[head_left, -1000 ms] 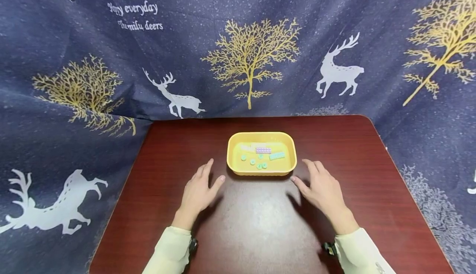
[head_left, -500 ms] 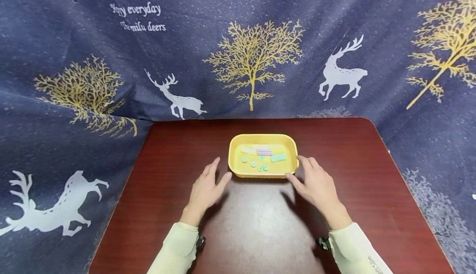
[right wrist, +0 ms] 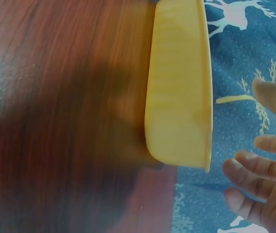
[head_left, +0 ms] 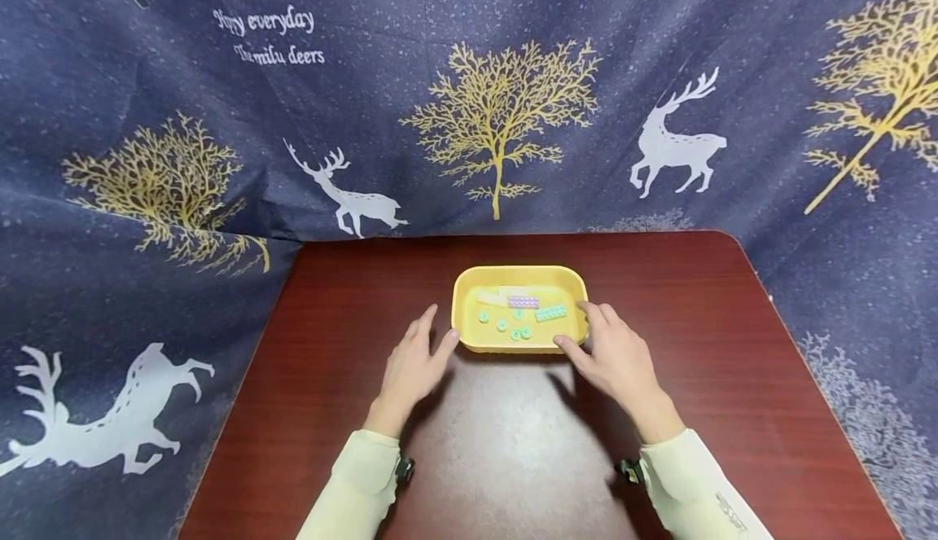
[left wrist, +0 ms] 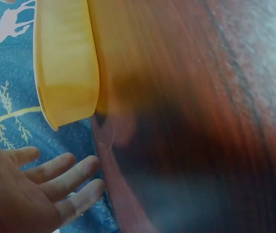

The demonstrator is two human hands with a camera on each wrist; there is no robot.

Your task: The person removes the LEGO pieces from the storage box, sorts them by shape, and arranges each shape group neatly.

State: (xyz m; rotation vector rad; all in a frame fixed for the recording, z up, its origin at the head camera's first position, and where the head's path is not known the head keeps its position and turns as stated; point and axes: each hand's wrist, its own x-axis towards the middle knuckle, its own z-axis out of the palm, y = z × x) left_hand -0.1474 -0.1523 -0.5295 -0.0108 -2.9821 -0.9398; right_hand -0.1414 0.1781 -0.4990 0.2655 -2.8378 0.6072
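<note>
A yellow plastic basin [head_left: 472, 344] stands on the table between my two hands. Inside it lie a purple studded block [head_left: 523, 302], a mint green studded block [head_left: 551, 313], white pieces [head_left: 493, 299] and several small mint rings [head_left: 501, 326]. My left hand [head_left: 412, 369] is just off the basin's left end, fingers spread and thumb tip near the front left corner. My right hand [head_left: 619, 358] is at the right end, its thumb and fingertips overlapping the rim in the head view. In both wrist views the fingers are spread, with nothing in either palm.
The dark red wooden table [head_left: 352, 279] reaches back to a blue curtain [head_left: 410, 2] printed with deer and trees. Wrist straps [head_left: 405, 470] show at the cuffs of the pale sleeves [head_left: 359, 475].
Both hands have moved inward and slightly forward, closer to the basin's two ends. The right fingertips now overlap the rim in the head view. The pieces lie as before.
</note>
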